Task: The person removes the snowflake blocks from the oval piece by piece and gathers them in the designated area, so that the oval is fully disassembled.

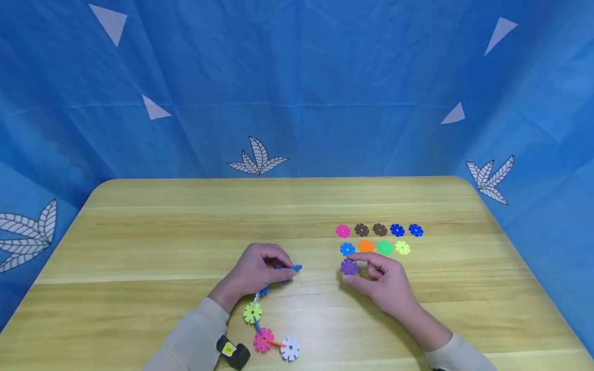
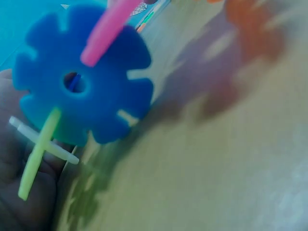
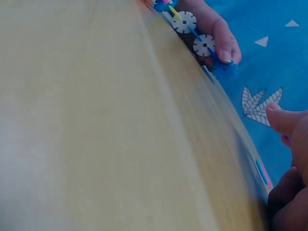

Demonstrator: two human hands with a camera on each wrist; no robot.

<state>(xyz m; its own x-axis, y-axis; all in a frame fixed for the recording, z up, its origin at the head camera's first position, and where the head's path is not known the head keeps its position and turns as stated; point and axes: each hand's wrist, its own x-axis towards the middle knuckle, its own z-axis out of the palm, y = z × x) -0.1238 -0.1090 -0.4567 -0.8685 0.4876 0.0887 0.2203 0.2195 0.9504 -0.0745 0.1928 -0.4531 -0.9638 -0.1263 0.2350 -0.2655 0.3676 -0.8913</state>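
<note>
My left hand (image 1: 257, 270) pinches the far end of a chain of slotted plastic discs, at a blue disc (image 1: 298, 267) seen nearly edge-on. Trailing toward me, the chain shows a yellow-green disc (image 1: 252, 313), a pink disc (image 1: 263, 340) and a white disc (image 1: 290, 349). Up close in the left wrist view, another blue disc (image 2: 103, 103) joins an edge-on pink disc (image 2: 108, 33) and a yellow one (image 2: 38, 156). Between thumb and forefinger of my right hand (image 1: 390, 283) is a purple slotted disc (image 1: 349, 267), apart from the chain. The left fingers hide part of the chain.
Beyond my right hand lie two rows of loose discs: pink (image 1: 343, 231), brown (image 1: 362, 230) and dark blue (image 1: 397, 230) behind; light blue (image 1: 347, 249), orange (image 1: 366, 246), green (image 1: 384, 248) and yellow-green (image 1: 402, 248) in front. A blue curtain (image 1: 297, 93) hangs behind the wooden table (image 1: 162, 226).
</note>
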